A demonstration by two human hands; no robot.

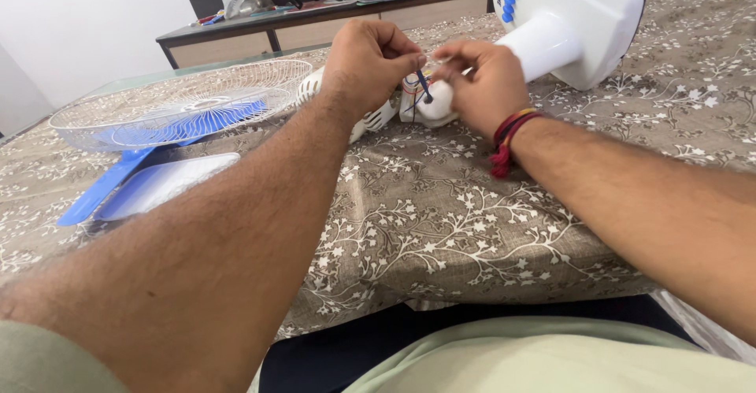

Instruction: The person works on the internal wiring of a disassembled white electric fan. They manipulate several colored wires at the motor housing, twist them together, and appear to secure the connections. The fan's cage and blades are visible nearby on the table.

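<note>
Pinching a thin dark wire (424, 84) between them, left hand (368, 61) and right hand (482, 84) close narrowly over the white fan motor housing (431, 106), apparently to steady it. Housing lies mid-table on the floral tablecloth (441, 212), long axis running left-right toward the white fan base (579, 19) far right. Wire grille (181, 101) and blue blades (102, 188) lie left.

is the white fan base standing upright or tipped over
Tipped over: the fan base lies on its side on the table, its neck horizontal.

White fan base (579, 15) with blue buttons (509, 2), blue blades (185, 123), beige floral-patterned tablecloth (441, 212), red wrist thread (510, 135).
</note>
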